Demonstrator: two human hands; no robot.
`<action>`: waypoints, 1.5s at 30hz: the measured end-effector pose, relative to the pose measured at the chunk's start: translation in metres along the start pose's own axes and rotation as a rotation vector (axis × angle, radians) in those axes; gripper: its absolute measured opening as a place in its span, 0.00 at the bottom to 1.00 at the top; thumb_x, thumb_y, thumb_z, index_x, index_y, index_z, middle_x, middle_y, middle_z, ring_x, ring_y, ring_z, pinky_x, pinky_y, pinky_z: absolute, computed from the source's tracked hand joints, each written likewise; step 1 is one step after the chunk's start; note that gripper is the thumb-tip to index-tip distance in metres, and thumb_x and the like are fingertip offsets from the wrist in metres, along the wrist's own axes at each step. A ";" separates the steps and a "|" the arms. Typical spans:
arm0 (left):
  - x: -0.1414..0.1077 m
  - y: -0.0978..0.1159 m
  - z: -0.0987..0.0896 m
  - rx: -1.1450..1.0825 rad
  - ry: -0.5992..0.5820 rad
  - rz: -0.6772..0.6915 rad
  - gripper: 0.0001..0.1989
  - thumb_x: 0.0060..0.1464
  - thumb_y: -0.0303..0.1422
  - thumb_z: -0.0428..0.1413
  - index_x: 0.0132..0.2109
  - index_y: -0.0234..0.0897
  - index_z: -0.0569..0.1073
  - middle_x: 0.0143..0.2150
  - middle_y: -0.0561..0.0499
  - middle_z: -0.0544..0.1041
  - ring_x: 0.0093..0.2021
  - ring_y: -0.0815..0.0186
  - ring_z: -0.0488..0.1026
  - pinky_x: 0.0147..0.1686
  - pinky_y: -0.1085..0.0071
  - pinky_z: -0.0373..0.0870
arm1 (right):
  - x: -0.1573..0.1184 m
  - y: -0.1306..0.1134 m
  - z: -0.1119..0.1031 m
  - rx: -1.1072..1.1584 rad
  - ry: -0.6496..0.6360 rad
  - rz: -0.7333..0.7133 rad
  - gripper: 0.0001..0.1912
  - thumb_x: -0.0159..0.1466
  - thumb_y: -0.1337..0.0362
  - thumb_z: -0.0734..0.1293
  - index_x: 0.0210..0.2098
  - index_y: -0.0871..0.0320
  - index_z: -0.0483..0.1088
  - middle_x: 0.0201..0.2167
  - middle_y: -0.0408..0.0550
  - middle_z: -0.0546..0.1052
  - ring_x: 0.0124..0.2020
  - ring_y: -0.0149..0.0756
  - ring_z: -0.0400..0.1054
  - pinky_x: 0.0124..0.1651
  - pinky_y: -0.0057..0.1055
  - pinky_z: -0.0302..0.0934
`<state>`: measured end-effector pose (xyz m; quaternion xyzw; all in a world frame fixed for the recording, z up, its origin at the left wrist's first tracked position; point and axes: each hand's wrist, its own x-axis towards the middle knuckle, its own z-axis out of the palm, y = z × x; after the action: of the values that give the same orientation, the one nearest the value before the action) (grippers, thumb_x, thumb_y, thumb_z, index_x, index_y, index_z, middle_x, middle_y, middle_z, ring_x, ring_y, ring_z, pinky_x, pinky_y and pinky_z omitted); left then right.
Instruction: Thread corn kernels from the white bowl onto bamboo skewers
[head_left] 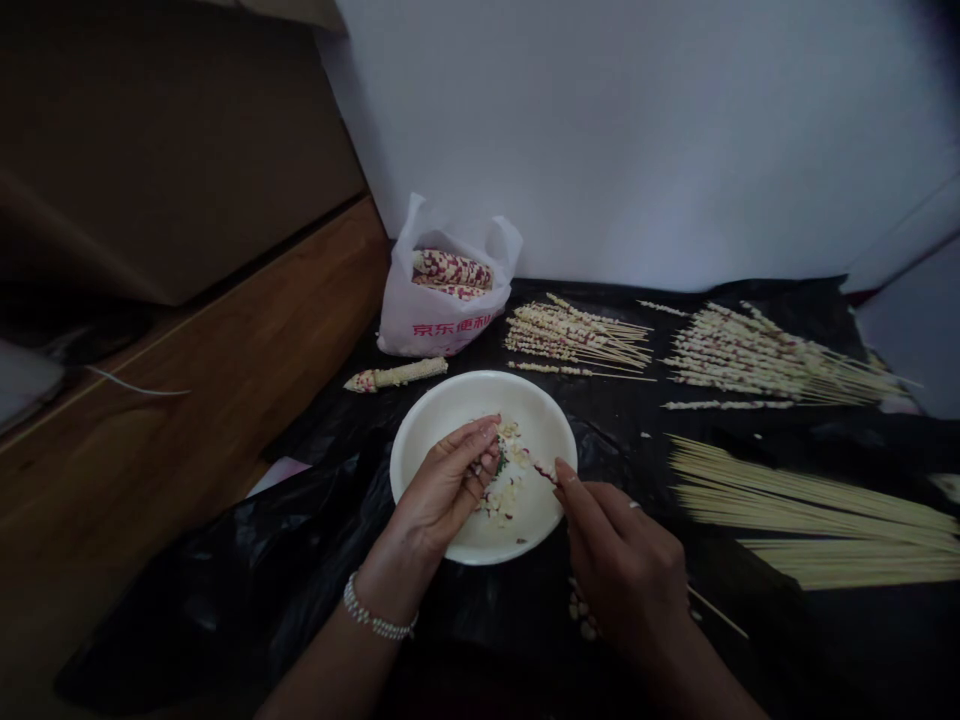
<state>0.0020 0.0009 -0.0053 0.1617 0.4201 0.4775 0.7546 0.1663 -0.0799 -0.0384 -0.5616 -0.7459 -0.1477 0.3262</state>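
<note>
My right hand (pixel 622 550) grips a bamboo skewer threaded with corn kernels (pixel 545 470). The kernel-covered tip points left over the bowl, and the bare end (pixel 718 610) sticks out below the hand. Above the bowl my left hand (pixel 457 475) is closed, thumb and fingers pinched together, with some pale and red kernels showing between the curled fingers. Loose corn kernels (pixel 504 500) lie in the white bowl (pixel 409 520) under both hands. A small dark green bit shows beside the left fingertips; what it is I cannot tell.
A plastic bag (pixel 405 325) holds red-and-white corn cobs (pixel 454 270). A mostly stripped cob (pixel 397 375) lies before it. Kernel-threaded skewers form two piles (pixel 570 335) (pixel 750 350); bare skewers (pixel 810 500) lie at right. Black plastic sheeting (pixel 247 570) covers the floor by a white wall.
</note>
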 end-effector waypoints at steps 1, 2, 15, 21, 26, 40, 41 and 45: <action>0.000 0.000 0.000 0.007 0.001 0.000 0.07 0.48 0.21 0.60 0.37 0.30 0.77 0.27 0.52 0.74 0.26 0.78 0.70 0.28 0.87 0.67 | 0.000 0.000 0.000 -0.002 0.003 0.000 0.22 0.60 0.74 0.65 0.54 0.61 0.67 0.33 0.46 0.77 0.28 0.25 0.66 0.32 0.25 0.56; 0.000 -0.001 -0.001 0.016 -0.004 -0.004 0.06 0.48 0.22 0.60 0.37 0.30 0.77 0.27 0.52 0.74 0.26 0.78 0.70 0.28 0.86 0.68 | 0.000 -0.001 0.000 -0.001 0.010 -0.001 0.22 0.60 0.74 0.65 0.54 0.61 0.67 0.33 0.46 0.77 0.28 0.25 0.66 0.32 0.24 0.56; 0.001 -0.002 -0.001 -0.083 -0.075 -0.027 0.12 0.55 0.22 0.52 0.45 0.28 0.76 0.41 0.43 0.78 0.41 0.67 0.75 0.46 0.74 0.73 | 0.002 0.003 -0.002 -0.023 0.048 0.014 0.23 0.61 0.73 0.64 0.56 0.60 0.65 0.33 0.46 0.77 0.29 0.26 0.67 0.33 0.24 0.57; -0.002 0.000 0.001 -0.041 -0.042 0.020 0.14 0.52 0.18 0.53 0.46 0.30 0.75 0.46 0.41 0.77 0.50 0.60 0.73 0.50 0.68 0.71 | 0.000 0.002 0.000 -0.024 0.000 0.012 0.24 0.60 0.74 0.64 0.56 0.60 0.64 0.34 0.46 0.77 0.28 0.26 0.66 0.32 0.25 0.56; -0.003 0.000 0.002 -0.058 -0.061 0.007 0.13 0.53 0.22 0.54 0.47 0.28 0.75 0.47 0.38 0.77 0.52 0.58 0.72 0.51 0.66 0.70 | 0.000 0.002 0.000 -0.023 0.001 0.020 0.24 0.60 0.74 0.65 0.56 0.59 0.65 0.34 0.45 0.76 0.28 0.25 0.66 0.32 0.25 0.55; 0.002 -0.001 -0.002 -0.120 0.023 0.053 0.07 0.55 0.22 0.54 0.40 0.28 0.75 0.45 0.40 0.78 0.39 0.68 0.76 0.38 0.77 0.75 | -0.001 0.002 0.000 0.006 0.018 0.000 0.24 0.60 0.73 0.65 0.56 0.59 0.65 0.35 0.46 0.77 0.29 0.26 0.66 0.33 0.25 0.56; 0.003 -0.002 -0.002 -0.117 0.022 0.052 0.07 0.55 0.22 0.54 0.39 0.29 0.76 0.42 0.42 0.78 0.36 0.70 0.76 0.36 0.79 0.75 | -0.001 0.001 0.000 0.008 0.017 -0.001 0.24 0.60 0.73 0.65 0.56 0.60 0.65 0.35 0.46 0.77 0.29 0.26 0.66 0.33 0.25 0.56; 0.003 0.000 -0.002 -0.076 0.027 0.052 0.12 0.53 0.19 0.55 0.44 0.29 0.76 0.39 0.46 0.78 0.31 0.76 0.74 0.33 0.84 0.74 | 0.000 0.001 -0.001 0.006 0.016 -0.005 0.24 0.60 0.73 0.64 0.56 0.60 0.65 0.34 0.46 0.77 0.29 0.26 0.66 0.33 0.25 0.56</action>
<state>0.0015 0.0029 -0.0081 0.1376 0.4075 0.5148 0.7416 0.1678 -0.0800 -0.0379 -0.5576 -0.7451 -0.1506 0.3335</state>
